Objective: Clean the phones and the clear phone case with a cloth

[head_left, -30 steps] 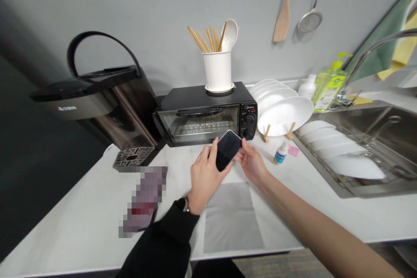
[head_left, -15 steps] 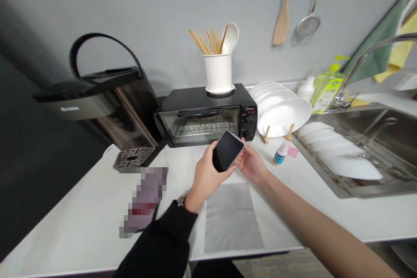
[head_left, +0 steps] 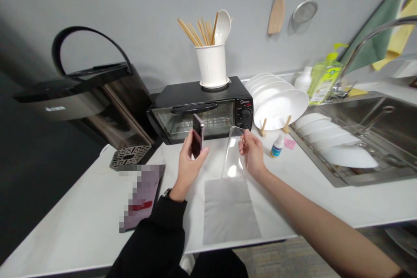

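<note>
My left hand [head_left: 188, 166] grips a dark phone [head_left: 197, 134], turned edge-on and upright above the white counter [head_left: 81, 221]. My right hand [head_left: 253, 156] pinches the top corner of a clear phone case [head_left: 235, 156], held a little to the right of the phone and apart from it. Both hands hover in front of the black toaster oven [head_left: 202, 108]. A grey cloth [head_left: 230, 210] lies flat on the counter just below the hands.
A large dark water dispenser [head_left: 87, 95] stands at the left. A white utensil holder [head_left: 211, 63] sits on the oven. White plates [head_left: 280, 106] stand in a rack, a small bottle [head_left: 276, 146] beside them. The sink [head_left: 365, 134] with more plates is at the right.
The phone and the clear case have come apart: my left hand drew the phone left and turned it edge-on, while my right hand keeps the case.
</note>
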### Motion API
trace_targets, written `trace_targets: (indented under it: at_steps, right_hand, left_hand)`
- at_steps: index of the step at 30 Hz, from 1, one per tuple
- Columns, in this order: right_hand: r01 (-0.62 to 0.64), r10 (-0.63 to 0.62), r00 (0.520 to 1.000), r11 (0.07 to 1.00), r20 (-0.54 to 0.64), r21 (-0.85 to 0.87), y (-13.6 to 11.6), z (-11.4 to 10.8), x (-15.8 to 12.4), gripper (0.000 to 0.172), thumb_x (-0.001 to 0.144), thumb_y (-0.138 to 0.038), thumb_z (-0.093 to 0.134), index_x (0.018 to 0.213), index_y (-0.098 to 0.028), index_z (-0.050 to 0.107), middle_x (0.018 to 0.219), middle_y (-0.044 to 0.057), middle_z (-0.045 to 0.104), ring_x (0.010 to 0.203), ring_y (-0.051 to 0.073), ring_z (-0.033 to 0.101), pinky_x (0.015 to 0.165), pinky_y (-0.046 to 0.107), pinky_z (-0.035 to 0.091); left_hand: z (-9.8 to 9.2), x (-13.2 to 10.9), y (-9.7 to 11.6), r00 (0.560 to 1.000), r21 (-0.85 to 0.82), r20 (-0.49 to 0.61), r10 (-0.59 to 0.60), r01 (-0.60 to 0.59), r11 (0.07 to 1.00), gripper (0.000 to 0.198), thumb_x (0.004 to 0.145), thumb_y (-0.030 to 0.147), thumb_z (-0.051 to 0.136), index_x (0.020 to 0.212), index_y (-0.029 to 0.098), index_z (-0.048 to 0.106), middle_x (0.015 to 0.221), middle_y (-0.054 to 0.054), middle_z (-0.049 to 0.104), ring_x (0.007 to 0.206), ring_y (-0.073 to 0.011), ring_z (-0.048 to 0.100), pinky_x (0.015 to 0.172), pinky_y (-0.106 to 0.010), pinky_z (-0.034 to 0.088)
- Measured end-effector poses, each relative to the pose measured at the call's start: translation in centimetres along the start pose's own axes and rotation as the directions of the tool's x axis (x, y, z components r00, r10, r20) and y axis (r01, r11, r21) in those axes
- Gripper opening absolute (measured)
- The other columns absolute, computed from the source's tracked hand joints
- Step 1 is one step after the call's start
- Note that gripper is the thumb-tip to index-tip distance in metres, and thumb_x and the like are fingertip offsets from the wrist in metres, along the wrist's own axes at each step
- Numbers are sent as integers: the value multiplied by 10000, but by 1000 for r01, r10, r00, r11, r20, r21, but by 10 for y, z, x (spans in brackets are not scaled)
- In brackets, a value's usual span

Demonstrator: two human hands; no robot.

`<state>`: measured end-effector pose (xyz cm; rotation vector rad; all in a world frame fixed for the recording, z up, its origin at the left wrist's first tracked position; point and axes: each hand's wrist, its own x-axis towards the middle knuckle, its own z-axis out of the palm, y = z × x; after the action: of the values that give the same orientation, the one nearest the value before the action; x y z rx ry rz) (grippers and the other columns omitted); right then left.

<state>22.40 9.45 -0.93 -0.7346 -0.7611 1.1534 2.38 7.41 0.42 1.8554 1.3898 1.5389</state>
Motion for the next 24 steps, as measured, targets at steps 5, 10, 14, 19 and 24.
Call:
trace_targets:
  at_steps: [5,10,14,19,24]
  right_hand:
    - [24,-26,998,999,55,42,-10,2,-1,482,824,-664,725,705,-233,545,516,-58,487,421,86,393,390,230,279]
    - [13,-15,999,999,37,52,-6,-1,4,476,818,-661,728,728,-231,544,525,-63,497,429,83,424,390,211,306]
    - [-3,1,999,1000,42,31,0,-1,5,498,809,-687,726,744,-225,553,519,-66,503,434,87,454,387,200,327]
    - [-5,5,996,1000,88,-2,-1,0,4,524,803,-716,719,757,-219,560,497,-67,523,409,79,437,391,195,331]
    - [-24,29,993,999,113,-41,1,-1,5,508,779,-695,739,783,-217,567,500,-68,547,408,76,448,402,190,336]
  left_hand:
    - [3,5,-8,946,156,322,-30,-22,988,806,864,422,762,1575,219,440,1490,-119,585,1385,-287,550,1204,-435,393]
    - [7,1,-13,805,246,591,46,-234,940,762,895,408,760,1575,258,451,1485,-98,589,1347,-287,538,1181,-435,418]
    - [10,1,-21,737,226,670,86,-313,923,709,910,429,753,1553,295,486,1471,-93,580,1323,-299,513,1161,-461,426]
    - [10,0,-30,691,220,706,156,-424,879,558,970,461,665,1496,303,564,1455,-105,559,1306,-308,490,1149,-467,418]
    - [11,-2,-35,666,203,726,172,-446,872,487,997,392,626,1477,324,584,1446,-104,540,1311,-307,461,1161,-486,403]
